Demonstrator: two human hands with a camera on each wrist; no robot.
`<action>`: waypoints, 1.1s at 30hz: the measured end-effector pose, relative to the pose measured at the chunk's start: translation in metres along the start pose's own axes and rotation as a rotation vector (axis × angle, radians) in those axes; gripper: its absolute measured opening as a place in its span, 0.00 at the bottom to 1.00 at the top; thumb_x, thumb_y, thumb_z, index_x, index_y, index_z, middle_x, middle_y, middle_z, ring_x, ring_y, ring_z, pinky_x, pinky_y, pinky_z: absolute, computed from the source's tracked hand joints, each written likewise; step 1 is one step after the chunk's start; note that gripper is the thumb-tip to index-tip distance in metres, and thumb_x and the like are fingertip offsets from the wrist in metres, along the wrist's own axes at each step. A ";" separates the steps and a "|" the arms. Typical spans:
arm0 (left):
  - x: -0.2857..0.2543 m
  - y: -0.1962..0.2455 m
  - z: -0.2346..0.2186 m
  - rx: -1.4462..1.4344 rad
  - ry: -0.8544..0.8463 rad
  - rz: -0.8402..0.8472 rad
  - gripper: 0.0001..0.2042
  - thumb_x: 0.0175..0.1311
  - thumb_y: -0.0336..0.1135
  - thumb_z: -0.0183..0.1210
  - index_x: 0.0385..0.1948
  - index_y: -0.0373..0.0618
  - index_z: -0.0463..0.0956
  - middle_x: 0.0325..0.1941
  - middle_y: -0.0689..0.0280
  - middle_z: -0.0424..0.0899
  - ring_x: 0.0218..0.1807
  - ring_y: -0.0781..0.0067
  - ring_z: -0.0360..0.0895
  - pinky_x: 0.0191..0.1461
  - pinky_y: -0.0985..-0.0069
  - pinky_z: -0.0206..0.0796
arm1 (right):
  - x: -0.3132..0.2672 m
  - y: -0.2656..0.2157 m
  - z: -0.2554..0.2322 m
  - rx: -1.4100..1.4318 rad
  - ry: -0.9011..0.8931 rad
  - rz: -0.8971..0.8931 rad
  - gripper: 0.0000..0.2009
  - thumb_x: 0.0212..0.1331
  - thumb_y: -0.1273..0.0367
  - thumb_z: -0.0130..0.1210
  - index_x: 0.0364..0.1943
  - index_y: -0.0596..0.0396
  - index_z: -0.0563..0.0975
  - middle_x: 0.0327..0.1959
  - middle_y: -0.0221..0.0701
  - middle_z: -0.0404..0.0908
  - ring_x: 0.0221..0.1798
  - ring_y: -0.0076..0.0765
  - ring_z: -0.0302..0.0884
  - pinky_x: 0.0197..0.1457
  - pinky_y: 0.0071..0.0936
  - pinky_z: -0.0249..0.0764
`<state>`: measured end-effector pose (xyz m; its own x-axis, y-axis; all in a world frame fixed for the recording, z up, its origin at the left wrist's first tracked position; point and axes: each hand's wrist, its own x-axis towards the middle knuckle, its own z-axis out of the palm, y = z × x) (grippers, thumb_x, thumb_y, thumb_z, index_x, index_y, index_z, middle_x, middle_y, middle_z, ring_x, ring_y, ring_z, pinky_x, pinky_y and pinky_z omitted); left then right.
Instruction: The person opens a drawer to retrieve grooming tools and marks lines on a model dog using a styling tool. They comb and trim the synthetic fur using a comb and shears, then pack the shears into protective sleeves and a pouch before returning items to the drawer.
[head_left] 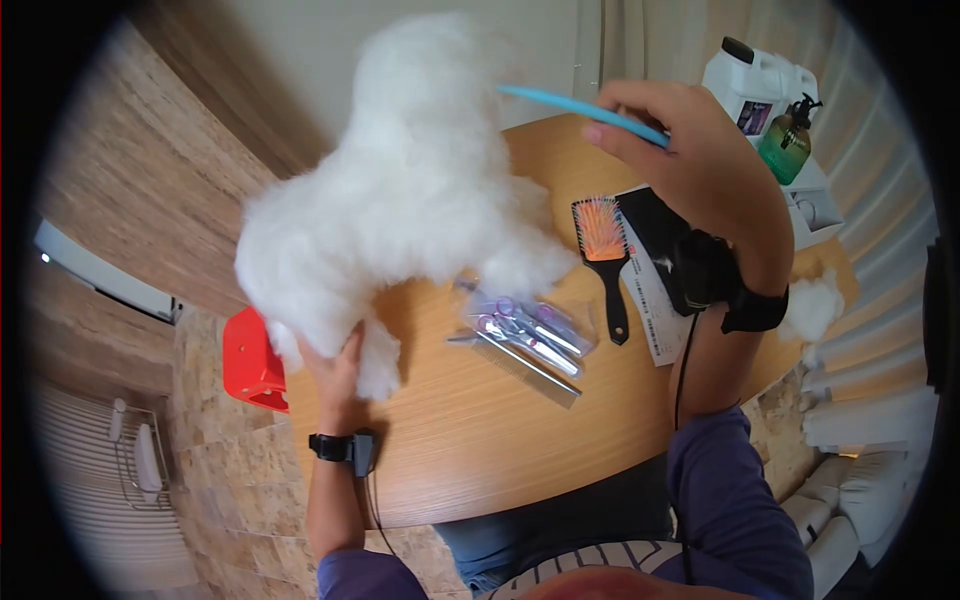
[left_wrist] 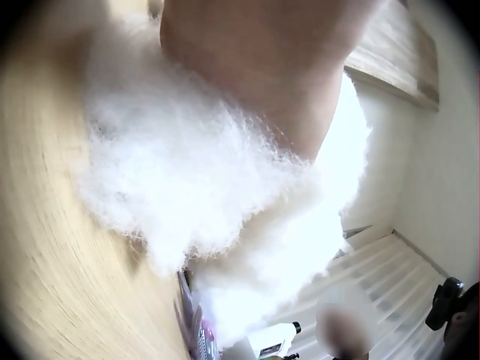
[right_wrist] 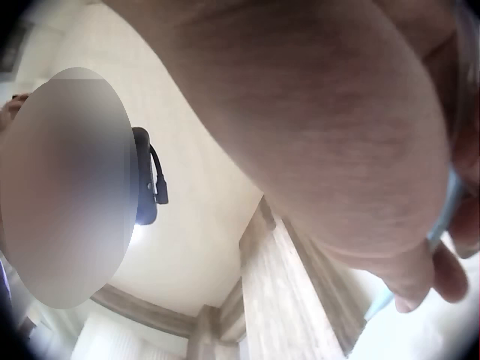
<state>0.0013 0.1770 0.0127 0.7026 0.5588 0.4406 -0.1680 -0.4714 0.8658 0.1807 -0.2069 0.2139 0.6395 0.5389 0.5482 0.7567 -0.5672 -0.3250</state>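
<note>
As its tip faces white fur (head_left: 420,190), blue tool (head_left: 560,102): pinched in right hand (head_left: 705,150)
Left hand (head_left: 334,380): against lower fur, likely steadying; fingers hidden, can't tell grip

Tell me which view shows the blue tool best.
The head view: most of the blue tool's length is plain there, pinched in the right hand. The right wrist view gives only pale-blue slivers beside that hand; the left wrist view shows none of it.
</note>
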 end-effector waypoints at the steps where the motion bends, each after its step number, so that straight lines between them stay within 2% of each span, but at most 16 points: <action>1: 0.000 -0.003 -0.001 -0.011 0.008 -0.014 0.27 0.59 0.26 0.71 0.59 0.35 0.71 0.55 0.56 0.82 0.55 0.64 0.79 0.60 0.66 0.72 | 0.004 -0.009 0.000 0.106 0.038 -0.040 0.16 0.67 0.59 0.61 0.39 0.61 0.82 0.27 0.36 0.79 0.32 0.38 0.71 0.39 0.31 0.68; 2: 0.001 -0.003 -0.003 0.027 0.009 0.011 0.26 0.58 0.26 0.71 0.59 0.35 0.72 0.55 0.56 0.83 0.55 0.63 0.79 0.60 0.66 0.72 | 0.009 -0.019 0.004 0.215 0.073 -0.080 0.14 0.68 0.62 0.61 0.39 0.62 0.81 0.22 0.30 0.75 0.28 0.26 0.64 0.36 0.25 0.63; 3: 0.000 -0.001 -0.001 0.067 0.010 0.033 0.26 0.58 0.26 0.71 0.58 0.35 0.72 0.54 0.57 0.83 0.55 0.63 0.79 0.60 0.66 0.71 | 0.013 -0.029 0.012 0.211 0.052 -0.086 0.14 0.68 0.62 0.61 0.39 0.62 0.81 0.22 0.30 0.75 0.28 0.26 0.64 0.36 0.25 0.63; 5: -0.005 0.003 0.002 0.053 0.034 0.003 0.25 0.57 0.27 0.72 0.57 0.35 0.73 0.54 0.57 0.83 0.54 0.63 0.80 0.61 0.66 0.71 | 0.020 -0.044 0.032 0.609 0.295 -0.056 0.17 0.72 0.61 0.54 0.36 0.63 0.80 0.21 0.26 0.72 0.28 0.22 0.64 0.37 0.22 0.62; 6: -0.006 0.000 0.001 0.050 0.044 0.034 0.25 0.57 0.27 0.72 0.57 0.35 0.73 0.53 0.56 0.84 0.54 0.62 0.80 0.61 0.65 0.71 | 0.024 -0.040 0.041 0.606 0.282 -0.056 0.17 0.72 0.61 0.54 0.36 0.63 0.80 0.21 0.26 0.72 0.28 0.22 0.64 0.37 0.22 0.62; 8: -0.004 -0.004 0.002 0.028 0.062 0.059 0.25 0.57 0.27 0.71 0.56 0.35 0.73 0.53 0.56 0.84 0.54 0.62 0.80 0.61 0.65 0.70 | 0.037 -0.028 0.058 0.986 0.127 -0.280 0.20 0.75 0.60 0.45 0.33 0.63 0.81 0.21 0.24 0.71 0.27 0.22 0.66 0.36 0.23 0.63; 12: -0.008 0.002 0.001 0.083 -0.003 0.106 0.25 0.55 0.25 0.70 0.56 0.35 0.74 0.51 0.56 0.84 0.53 0.61 0.80 0.61 0.66 0.70 | 0.039 -0.049 0.084 0.806 0.194 -0.338 0.23 0.75 0.59 0.40 0.32 0.61 0.81 0.20 0.25 0.73 0.29 0.20 0.72 0.38 0.21 0.65; 14: -0.008 0.002 0.001 0.072 0.006 0.100 0.25 0.54 0.25 0.70 0.55 0.35 0.74 0.51 0.56 0.84 0.53 0.60 0.81 0.62 0.66 0.70 | 0.034 -0.065 0.084 0.857 -0.114 -0.020 0.16 0.73 0.63 0.51 0.32 0.58 0.83 0.17 0.28 0.77 0.17 0.20 0.71 0.24 0.25 0.65; 17: -0.009 -0.003 -0.001 0.123 -0.027 0.150 0.26 0.53 0.25 0.70 0.56 0.35 0.74 0.51 0.56 0.84 0.54 0.60 0.81 0.62 0.66 0.70 | 0.029 -0.087 0.097 0.815 -0.182 -0.038 0.16 0.74 0.63 0.52 0.35 0.61 0.84 0.21 0.26 0.78 0.25 0.15 0.73 0.26 0.17 0.63; 18: -0.008 -0.004 0.000 0.096 -0.046 0.155 0.26 0.53 0.25 0.70 0.56 0.36 0.73 0.51 0.56 0.84 0.54 0.59 0.81 0.62 0.65 0.70 | 0.028 -0.097 0.101 0.959 -0.155 0.044 0.10 0.71 0.68 0.58 0.37 0.61 0.85 0.22 0.27 0.80 0.24 0.16 0.76 0.21 0.16 0.62; 19: -0.008 -0.005 -0.001 0.069 -0.063 0.162 0.26 0.53 0.25 0.70 0.57 0.36 0.73 0.52 0.55 0.84 0.55 0.59 0.81 0.62 0.65 0.70 | 0.027 -0.098 0.113 0.970 -0.186 0.048 0.10 0.71 0.68 0.58 0.37 0.61 0.85 0.22 0.27 0.80 0.24 0.16 0.76 0.21 0.16 0.62; 21: -0.009 -0.002 0.000 0.099 -0.065 0.166 0.27 0.53 0.25 0.70 0.57 0.36 0.73 0.52 0.55 0.84 0.55 0.59 0.80 0.62 0.65 0.70 | 0.030 -0.095 0.135 1.014 -0.006 -0.152 0.08 0.71 0.71 0.57 0.40 0.60 0.85 0.27 0.30 0.85 0.27 0.18 0.80 0.23 0.15 0.65; 23: -0.007 -0.002 -0.002 0.117 -0.073 0.186 0.27 0.53 0.25 0.70 0.57 0.36 0.73 0.53 0.55 0.84 0.55 0.59 0.80 0.62 0.64 0.70 | 0.032 -0.090 0.142 0.945 -0.032 -0.189 0.07 0.69 0.73 0.59 0.42 0.60 0.86 0.32 0.33 0.88 0.30 0.20 0.83 0.24 0.15 0.67; 25: -0.008 -0.003 -0.002 0.091 -0.095 0.170 0.27 0.53 0.26 0.71 0.57 0.36 0.72 0.54 0.55 0.83 0.56 0.60 0.80 0.62 0.64 0.70 | 0.036 -0.082 0.151 0.695 -0.019 -0.285 0.07 0.68 0.72 0.60 0.42 0.60 0.87 0.34 0.34 0.89 0.30 0.19 0.82 0.25 0.14 0.68; 28: -0.007 -0.007 -0.003 0.099 -0.108 0.155 0.28 0.53 0.26 0.71 0.58 0.36 0.72 0.54 0.55 0.83 0.56 0.60 0.80 0.63 0.64 0.70 | 0.036 -0.080 0.140 0.827 -0.107 -0.063 0.07 0.67 0.72 0.62 0.41 0.61 0.87 0.34 0.34 0.89 0.30 0.19 0.81 0.26 0.15 0.69; 33: -0.009 -0.004 -0.002 0.091 -0.096 0.137 0.29 0.53 0.26 0.71 0.59 0.36 0.71 0.55 0.55 0.82 0.57 0.60 0.79 0.63 0.64 0.70 | 0.042 -0.061 0.118 0.784 -0.121 -0.027 0.08 0.68 0.72 0.61 0.43 0.62 0.87 0.33 0.34 0.88 0.28 0.17 0.78 0.27 0.15 0.69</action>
<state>-0.0053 0.1755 0.0057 0.7408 0.4197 0.5245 -0.2061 -0.6012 0.7721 0.1779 -0.0762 0.1659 0.5955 0.6361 0.4906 0.6184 0.0268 -0.7854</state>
